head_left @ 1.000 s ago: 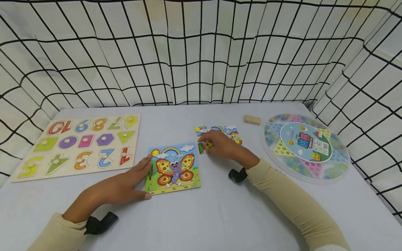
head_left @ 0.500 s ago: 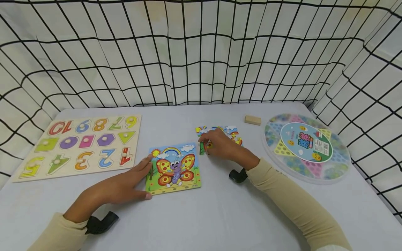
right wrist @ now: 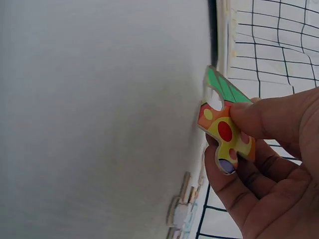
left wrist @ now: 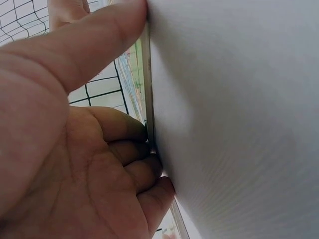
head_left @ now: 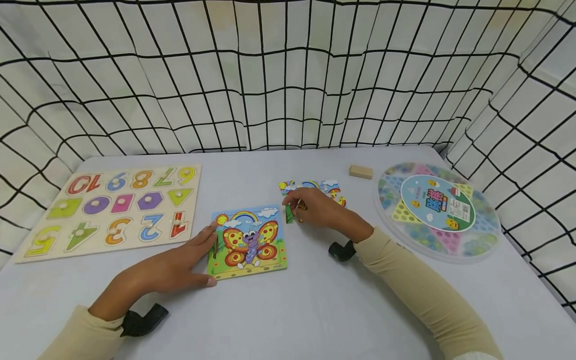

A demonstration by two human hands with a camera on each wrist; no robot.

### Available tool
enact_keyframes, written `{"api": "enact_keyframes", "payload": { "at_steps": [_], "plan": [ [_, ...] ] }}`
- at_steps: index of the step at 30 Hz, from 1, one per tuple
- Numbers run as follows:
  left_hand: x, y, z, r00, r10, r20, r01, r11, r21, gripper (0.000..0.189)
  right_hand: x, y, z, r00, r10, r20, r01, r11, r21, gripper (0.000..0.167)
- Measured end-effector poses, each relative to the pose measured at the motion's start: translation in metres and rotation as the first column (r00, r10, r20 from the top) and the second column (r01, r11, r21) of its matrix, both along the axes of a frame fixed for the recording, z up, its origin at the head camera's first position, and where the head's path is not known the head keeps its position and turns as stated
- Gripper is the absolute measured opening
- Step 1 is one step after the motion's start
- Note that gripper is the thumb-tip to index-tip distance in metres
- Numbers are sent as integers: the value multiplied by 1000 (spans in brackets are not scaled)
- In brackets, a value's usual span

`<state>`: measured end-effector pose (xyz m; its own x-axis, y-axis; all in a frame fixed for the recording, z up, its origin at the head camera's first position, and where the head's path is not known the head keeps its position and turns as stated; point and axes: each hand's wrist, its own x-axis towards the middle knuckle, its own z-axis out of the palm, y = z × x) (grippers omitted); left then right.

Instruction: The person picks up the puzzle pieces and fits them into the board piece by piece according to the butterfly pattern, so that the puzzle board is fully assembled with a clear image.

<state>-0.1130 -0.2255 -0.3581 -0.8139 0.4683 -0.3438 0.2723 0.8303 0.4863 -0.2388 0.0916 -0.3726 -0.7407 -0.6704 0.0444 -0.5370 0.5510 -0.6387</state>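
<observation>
A square butterfly puzzle (head_left: 250,242), printed with a sun and rainbow, lies flat in the middle of the table. My left hand (head_left: 177,267) rests beside it, fingertips at its left edge and thumb near the lower left corner. In the left wrist view the thumb (left wrist: 94,45) lies along the puzzle's side. My right hand (head_left: 317,207), right of the puzzle, pinches a jigsaw piece (right wrist: 227,132) between thumb and fingers. Green stripes and yellow with red spots show on the piece. Behind that hand are other jigsaw pieces (head_left: 333,187), partly hidden.
A wooden number and shape peg board (head_left: 148,235) lies at the left. A small wooden block (head_left: 361,171) sits at the back, near a round star-patterned game board (head_left: 438,212) at the right. Black netting (head_left: 288,95) over white cloth surrounds the back and sides.
The jigsaw piece has turned slightly in my right fingers, its green end swinging more upright. My left hand and the butterfly puzzle stay in place.
</observation>
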Motion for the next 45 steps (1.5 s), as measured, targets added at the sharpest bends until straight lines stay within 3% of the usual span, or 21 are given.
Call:
{"api": "enact_keyframes", "payload": {
  "at_steps": [13, 28, 45],
  "plan": [
    [0, 0, -1, 1000, -6, -5, 6, 1000, 7, 100, -3, -1, 7, 999, 46, -19, -47, 996, -79, 30],
    [-1, 1, -3, 1000, -7, -10, 7, 1000, 7, 100, 6, -34, 19, 988, 152, 8, -149, 976, -160, 25],
    [-2, 2, -4, 1000, 22, -5, -22, 1000, 17, 107, 22, -72, 17, 973, 185, 137, -170, 979, -113, 25]
  ]
}}
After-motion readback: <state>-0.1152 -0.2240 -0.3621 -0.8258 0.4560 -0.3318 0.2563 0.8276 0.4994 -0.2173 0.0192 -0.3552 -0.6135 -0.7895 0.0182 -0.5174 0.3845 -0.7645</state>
